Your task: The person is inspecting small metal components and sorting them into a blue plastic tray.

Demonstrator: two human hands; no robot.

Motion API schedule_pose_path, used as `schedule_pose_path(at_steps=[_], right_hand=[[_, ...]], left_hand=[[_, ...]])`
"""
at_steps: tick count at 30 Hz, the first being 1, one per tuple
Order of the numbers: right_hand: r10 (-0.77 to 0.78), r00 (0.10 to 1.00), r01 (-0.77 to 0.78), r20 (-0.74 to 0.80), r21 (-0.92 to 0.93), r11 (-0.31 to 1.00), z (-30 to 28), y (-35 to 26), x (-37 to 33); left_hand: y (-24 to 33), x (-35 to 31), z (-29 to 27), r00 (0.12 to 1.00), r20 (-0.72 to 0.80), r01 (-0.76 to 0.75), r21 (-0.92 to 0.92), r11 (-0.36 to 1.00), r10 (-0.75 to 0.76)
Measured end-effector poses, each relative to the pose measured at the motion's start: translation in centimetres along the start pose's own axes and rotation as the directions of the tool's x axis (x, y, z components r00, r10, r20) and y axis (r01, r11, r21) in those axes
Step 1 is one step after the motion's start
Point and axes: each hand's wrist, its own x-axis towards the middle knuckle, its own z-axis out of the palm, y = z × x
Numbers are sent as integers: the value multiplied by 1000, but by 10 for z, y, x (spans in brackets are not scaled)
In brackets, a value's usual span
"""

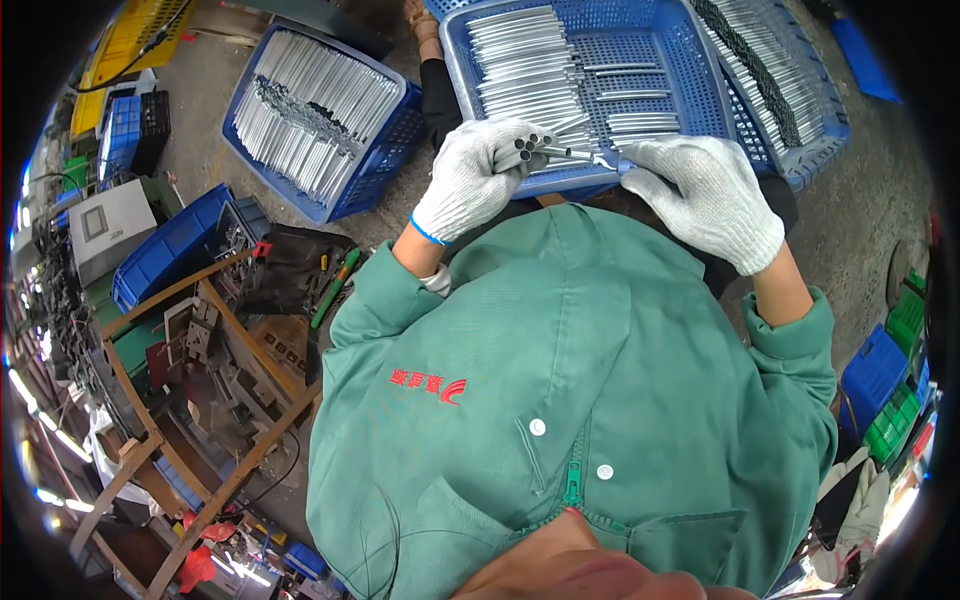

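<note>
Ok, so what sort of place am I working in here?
It looks like a factory floor or metal workshop, probably. Blue baskets are filled with rows of metal tubes, there's a bare grey floor, and you're wearing a green work jacket.

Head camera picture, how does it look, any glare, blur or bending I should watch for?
Head view: the right-hand blue basket has its outer side bowed near the dark rim; head view: bright streaks of light glare at the left edge; head view: the stacked metal tubes shine, while the left hand and right hand look fairly sharp.
</note>
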Motion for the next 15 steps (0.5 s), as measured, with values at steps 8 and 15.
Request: schedule_pose_path(at_steps=[8,15], right_hand=[[-38,999,37,-37,-32,999,3,7,-2],[-33,999,30,-36,-73,997,9,8,-4]], left_hand=[[4,4,-1,990,37,-136,103,985,133],[8,0,4,993,10,-121,110,987,121]])
